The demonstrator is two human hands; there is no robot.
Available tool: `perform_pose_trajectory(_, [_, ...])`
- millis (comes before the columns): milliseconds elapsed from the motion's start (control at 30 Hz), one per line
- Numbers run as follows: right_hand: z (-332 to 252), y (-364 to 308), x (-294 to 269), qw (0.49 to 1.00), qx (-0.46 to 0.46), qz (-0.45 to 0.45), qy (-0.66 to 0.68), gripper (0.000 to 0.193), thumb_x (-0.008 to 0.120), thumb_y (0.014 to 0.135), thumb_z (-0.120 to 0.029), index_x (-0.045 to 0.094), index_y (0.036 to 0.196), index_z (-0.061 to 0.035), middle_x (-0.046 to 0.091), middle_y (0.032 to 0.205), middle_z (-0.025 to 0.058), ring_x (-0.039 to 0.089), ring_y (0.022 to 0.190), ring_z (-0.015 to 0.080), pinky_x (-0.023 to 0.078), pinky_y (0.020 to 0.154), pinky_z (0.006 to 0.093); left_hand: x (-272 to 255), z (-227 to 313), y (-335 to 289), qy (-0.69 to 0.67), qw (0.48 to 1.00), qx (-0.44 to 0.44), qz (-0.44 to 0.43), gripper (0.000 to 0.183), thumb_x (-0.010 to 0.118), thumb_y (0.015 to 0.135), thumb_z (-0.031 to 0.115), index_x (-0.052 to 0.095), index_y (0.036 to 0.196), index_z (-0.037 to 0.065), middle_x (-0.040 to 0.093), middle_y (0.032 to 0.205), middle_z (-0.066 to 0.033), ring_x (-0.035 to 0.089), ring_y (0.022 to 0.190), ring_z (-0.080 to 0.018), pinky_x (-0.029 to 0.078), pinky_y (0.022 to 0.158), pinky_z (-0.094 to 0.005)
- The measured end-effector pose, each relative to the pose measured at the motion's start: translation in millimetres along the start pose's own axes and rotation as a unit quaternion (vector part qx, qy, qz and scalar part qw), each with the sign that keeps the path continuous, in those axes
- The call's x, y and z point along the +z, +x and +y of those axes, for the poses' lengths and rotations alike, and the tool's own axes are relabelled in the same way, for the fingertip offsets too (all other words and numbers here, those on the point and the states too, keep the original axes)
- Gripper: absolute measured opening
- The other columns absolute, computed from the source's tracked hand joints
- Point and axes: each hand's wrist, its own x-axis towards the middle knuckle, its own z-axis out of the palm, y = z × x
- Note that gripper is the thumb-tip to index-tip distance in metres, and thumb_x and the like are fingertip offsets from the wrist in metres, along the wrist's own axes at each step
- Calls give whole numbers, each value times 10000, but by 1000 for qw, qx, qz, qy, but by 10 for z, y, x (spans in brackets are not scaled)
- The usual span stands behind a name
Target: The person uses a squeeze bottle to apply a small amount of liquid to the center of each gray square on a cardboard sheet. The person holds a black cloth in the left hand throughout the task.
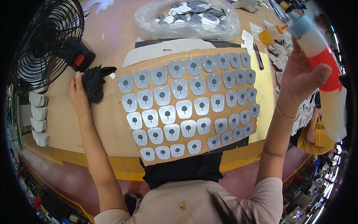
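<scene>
A cardboard sheet (164, 69) lies before me, bearing rows of grey, rounded pieces (184, 109), each with a dark tree shape. Many of these pieces look glossy and wet. At the left, my left hand (79, 93) is closed at the edge of a crumpled black cloth (94, 84); its thumb is hidden. On the right, my right hand (301, 76) is raised with its fingers wrapped round a large translucent squeeze bottle (330, 82). The bottle has a red band and a blue top and is held tilted, its blue end up.
A black wire fan (46, 44) stands at the far left, near stacks of white pieces (38, 119). Behind the cardboard sits a clear plastic bag (149, 28) of grey and white pieces. A yellow-orange bottle (269, 35), a pen (258, 56) and a yellow sheet (265, 93) lie right.
</scene>
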Motion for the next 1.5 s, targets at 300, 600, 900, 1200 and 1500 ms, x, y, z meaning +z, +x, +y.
perform_pose_trajectory(300, [64,-398,128,946,136,-88,-280,350,701,709,-246,563,920,-4,597,838,74,588,736,144,486,640,250,7,15,0,13,1000,4,2,350,457,882,321,566,881,-12,553,849,-55,485,805,-107,375,756,-224])
perform_pose_trajectory(600, [150,-459,188,931,135,-126,-314,382,730,673,-257,561,906,-6,598,823,77,591,725,146,491,629,248,13,20,-15,7,1000,12,5,351,455,883,320,566,865,-13,552,840,-51,479,790,-109,367,753,-218])
perform_pose_trajectory(900, [188,-458,183,915,107,-157,-355,353,718,691,-234,560,910,-8,594,813,53,582,711,130,484,653,250,4,8,-1,19,1000,18,-3,352,455,884,316,566,867,-18,556,849,-57,485,788,-107,373,751,-219])
perform_pose_trajectory(1200, [-402,72,-142,939,156,-82,295,619,617,664,-513,508,1065,-55,545,1056,128,510,1015,303,463,825,374,23,31,-28,12,1000,13,4,352,447,888,313,564,868,-18,552,848,-53,481,794,-107,369,757,-220])
perform_pose_trajectory(1500, [-225,-420,-280,979,186,69,-38,554,611,745,-325,405,1154,-13,499,1106,197,520,1014,297,432,873,393,3,-66,23,16,1000,14,0,353,448,888,312,560,861,-22,547,843,-56,478,792,-111,367,753,-224])
